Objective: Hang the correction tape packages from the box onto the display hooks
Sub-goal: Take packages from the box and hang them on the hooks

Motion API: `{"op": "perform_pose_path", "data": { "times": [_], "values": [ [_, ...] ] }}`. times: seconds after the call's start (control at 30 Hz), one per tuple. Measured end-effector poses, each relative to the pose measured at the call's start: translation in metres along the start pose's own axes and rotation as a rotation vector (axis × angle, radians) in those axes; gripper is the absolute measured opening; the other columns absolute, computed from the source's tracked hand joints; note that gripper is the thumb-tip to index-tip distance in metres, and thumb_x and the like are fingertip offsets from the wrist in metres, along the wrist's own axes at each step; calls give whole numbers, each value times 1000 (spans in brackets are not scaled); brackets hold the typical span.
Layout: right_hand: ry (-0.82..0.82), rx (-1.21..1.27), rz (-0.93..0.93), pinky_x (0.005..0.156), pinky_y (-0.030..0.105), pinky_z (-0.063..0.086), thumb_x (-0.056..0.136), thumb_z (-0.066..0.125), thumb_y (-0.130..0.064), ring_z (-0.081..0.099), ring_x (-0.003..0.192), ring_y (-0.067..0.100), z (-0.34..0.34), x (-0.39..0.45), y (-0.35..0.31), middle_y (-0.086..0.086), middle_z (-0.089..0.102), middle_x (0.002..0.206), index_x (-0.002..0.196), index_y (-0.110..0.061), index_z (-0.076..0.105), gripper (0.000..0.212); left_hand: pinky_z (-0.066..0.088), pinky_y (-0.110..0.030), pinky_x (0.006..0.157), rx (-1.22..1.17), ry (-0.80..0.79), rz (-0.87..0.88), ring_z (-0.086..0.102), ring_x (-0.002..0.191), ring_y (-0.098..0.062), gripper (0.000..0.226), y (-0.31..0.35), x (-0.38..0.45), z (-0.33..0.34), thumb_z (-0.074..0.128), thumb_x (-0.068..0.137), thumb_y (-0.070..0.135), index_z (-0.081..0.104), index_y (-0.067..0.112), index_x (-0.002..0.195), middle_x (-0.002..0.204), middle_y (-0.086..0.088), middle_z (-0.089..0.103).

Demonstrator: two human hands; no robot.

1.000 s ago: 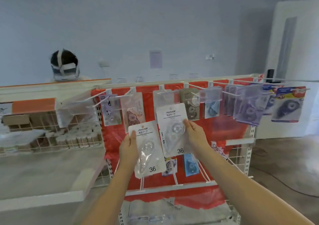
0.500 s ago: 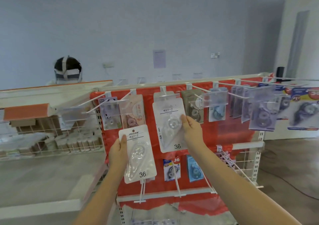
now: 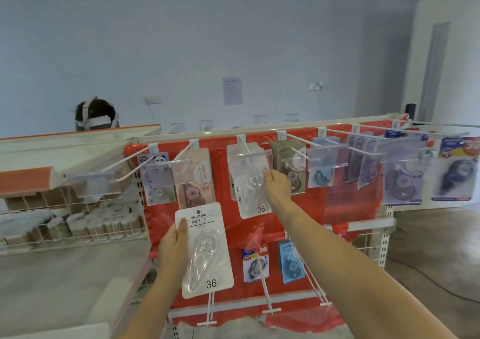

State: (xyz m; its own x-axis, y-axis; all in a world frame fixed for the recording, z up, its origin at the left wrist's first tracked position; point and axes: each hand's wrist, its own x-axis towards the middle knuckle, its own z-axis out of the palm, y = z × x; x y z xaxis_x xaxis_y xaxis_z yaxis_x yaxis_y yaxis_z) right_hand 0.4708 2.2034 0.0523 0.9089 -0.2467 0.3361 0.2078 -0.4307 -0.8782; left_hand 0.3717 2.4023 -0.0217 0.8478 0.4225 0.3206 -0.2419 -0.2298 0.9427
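Your right grip point(image 3: 276, 186) pinches one correction tape package point(image 3: 250, 182) at the hook point(image 3: 245, 146), twelve o'clock; your left grip point(image 3: 174, 245) grasps another package point(image 3: 205, 250) at seven o'clock.

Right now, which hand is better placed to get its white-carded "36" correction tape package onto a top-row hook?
The right hand: it pinches its white-carded package up at the white wire hook. The left hand holds the other white-carded package lower, below that row.
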Motion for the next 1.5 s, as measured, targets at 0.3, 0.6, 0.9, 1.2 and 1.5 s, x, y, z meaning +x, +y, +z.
{"op": "perform_pose_path", "data": {
  "times": [0.3,0.6,0.9,1.2,1.5],
  "values": [
    [-57,-185,109,79,36,47,99,42,-31,60,98,34,14,33,8,18,65,108,104,0,64,39,45,-20,57,2,-31,31,63,69,-10,29,8,5,5,40,101,30,61,17,87,80,1,68],
    [-269,-608,-142,81,34,44,97,44,-24,59,99,32,-40,7,44,15,65,110,105,-7,62,26,50,-37,70,1,-103,125,57,74,-13,40,52,2,55,39,98,44,57,13,84,80,0,62],
    [-247,-766,-106,86,31,44,94,46,-19,59,105,27,-94,-10,78,9,66,115,108,-12,66,25,31,-16,51,57,-79,307,39,57,-9,39,82,-1,80,35,100,39,45,14,72,62,2,42],
    [-285,-807,-125,88,33,45,94,44,-19,59,104,26,-96,-12,82,7,66,114,107,-13,66,26,29,-22,50,165,-20,379,41,54,-9,35,88,7,86,35,102,36,49,13,80,59,4,45],
    [-366,-843,-256,80,34,48,92,45,-17,61,95,25,-86,-19,85,7,68,107,103,-15,67,24,29,-17,50,180,30,374,41,56,-6,32,83,-1,86,36,101,36,49,14,82,61,6,45]
  ]
}}
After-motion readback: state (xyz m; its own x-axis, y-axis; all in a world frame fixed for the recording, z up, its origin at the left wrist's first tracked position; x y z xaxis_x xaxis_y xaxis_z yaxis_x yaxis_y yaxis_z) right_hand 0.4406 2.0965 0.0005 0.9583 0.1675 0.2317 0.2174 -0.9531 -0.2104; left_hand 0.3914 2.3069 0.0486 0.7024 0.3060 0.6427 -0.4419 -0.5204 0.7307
